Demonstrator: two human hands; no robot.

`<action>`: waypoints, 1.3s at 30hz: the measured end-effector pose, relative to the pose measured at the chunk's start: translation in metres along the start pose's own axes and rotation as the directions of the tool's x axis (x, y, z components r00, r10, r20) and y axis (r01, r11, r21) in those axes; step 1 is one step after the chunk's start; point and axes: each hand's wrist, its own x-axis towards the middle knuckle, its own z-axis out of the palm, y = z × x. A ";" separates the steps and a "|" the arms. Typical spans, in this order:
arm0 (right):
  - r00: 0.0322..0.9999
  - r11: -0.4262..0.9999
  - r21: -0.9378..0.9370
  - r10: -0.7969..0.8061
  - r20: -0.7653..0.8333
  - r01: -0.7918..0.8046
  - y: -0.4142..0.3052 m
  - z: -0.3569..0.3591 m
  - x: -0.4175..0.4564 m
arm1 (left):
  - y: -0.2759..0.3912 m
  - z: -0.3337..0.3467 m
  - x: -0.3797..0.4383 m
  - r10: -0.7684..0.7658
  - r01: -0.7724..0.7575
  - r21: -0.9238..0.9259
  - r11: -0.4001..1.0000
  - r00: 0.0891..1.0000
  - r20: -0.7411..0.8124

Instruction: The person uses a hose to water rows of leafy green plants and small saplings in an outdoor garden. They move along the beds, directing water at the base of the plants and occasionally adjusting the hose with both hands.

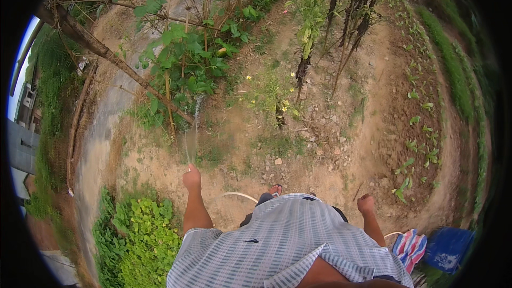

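Note:
My left hand [192, 177] is closed around the end of a hose, with only a small pale bit of it showing at the thumb. Water [191, 148] sprays from there in thin streams towards leafy climbing plants [192, 60] on cane stakes. A pale length of hose [239, 194] curves over the soil beside my leg. My right hand [366, 204] hangs at my other side, fingers curled in, with nothing visible in it. It is nearest the bare soil path by a bed of seedlings [414, 144].
A slanting wooden pole [116, 58] crosses the upper left. Low leafy greens [140, 236] grow at lower left, beside a concrete path [94, 144]. Flowering plants [276, 96] and dried stalks [348, 28] stand ahead. A striped bag [409, 250] and blue container [448, 250] sit at right.

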 end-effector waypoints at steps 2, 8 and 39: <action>1.000 1.000 -0.001 0.013 -0.006 -0.013 0.000 0.005 -0.009 | 0.009 0.003 0.003 0.022 -0.022 0.001 1.000 1.000 0.014; 0.999 0.996 -0.075 0.040 -0.017 -0.041 -0.013 0.002 -0.031 | 0.043 0.018 0.018 0.086 -0.075 -0.082 0.994 0.987 0.138; 0.972 0.973 0.077 0.224 -0.067 -0.219 -0.044 0.008 -0.115 | 0.188 0.079 -0.001 0.394 -0.359 -0.264 0.895 0.914 0.096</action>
